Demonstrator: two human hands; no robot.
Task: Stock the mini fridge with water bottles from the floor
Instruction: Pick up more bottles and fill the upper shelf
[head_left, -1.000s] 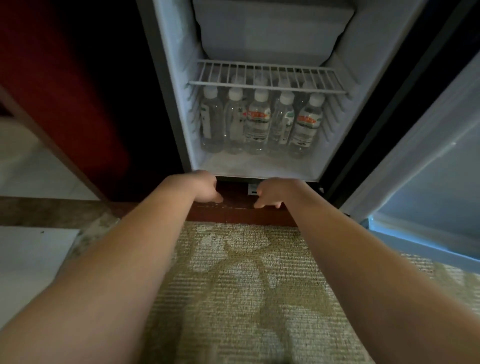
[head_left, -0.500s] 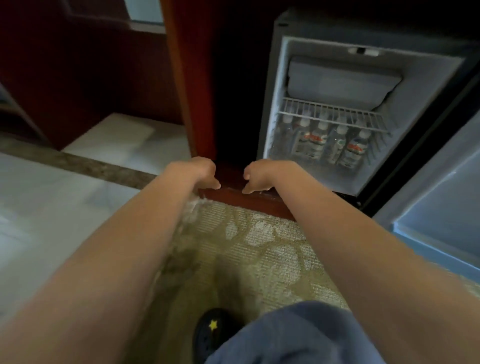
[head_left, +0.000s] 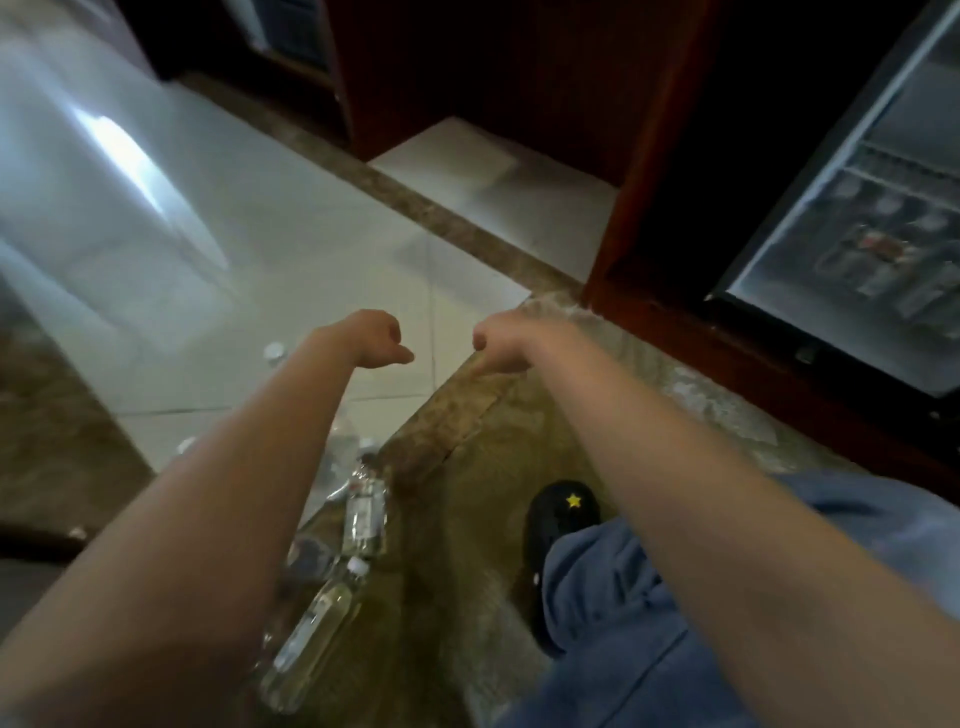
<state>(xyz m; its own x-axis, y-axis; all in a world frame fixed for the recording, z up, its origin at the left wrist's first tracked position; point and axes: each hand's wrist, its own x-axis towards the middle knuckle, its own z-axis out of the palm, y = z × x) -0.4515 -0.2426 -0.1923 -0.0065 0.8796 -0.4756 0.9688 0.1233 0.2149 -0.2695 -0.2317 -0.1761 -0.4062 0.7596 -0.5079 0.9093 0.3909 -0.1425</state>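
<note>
**Head view, person reaching forward above the floor.**

- The pale tiled floor (head_left: 218, 270) fills the field from 9 to 11 o'clock.
- The loose water bottles lie at about 7 o'clock, partly hidden beneath the left forearm.
  - A clear bottle (head_left: 311, 634) lies on its side with its white cap toward 1 o'clock.
  - A second bottle (head_left: 366, 512) lies just beyond it, at the carpet's edge.
  - A lone white cap (head_left: 274, 352) shows past the forearm at 9 o'clock.
- The left hand (head_left: 376, 338) is near centre, its fingers curled under into a fist around nothing.
- The right hand (head_left: 501, 345) is at 3 o'clock of the left, near it but apart. It is likewise curled and holds nothing.
- The patterned carpet (head_left: 467, 519) is at 6 o'clock, below both hands.
- A black shoe (head_left: 558, 530) with a yellow star rests on the carpet at 5 o'clock. A blue trouser leg (head_left: 613, 623) partly covers it.
- The dark red wooden cabinet (head_left: 649, 208) is at 1 o'clock.
- The mini fridge (head_left: 779, 270) is at 2 to 3 o'clock, with its lit interior exposed.
- Stocked bottles (head_left: 878, 254), blurred, stand below a wire shelf (head_left: 904, 171). They are well apart from both hands.
</note>
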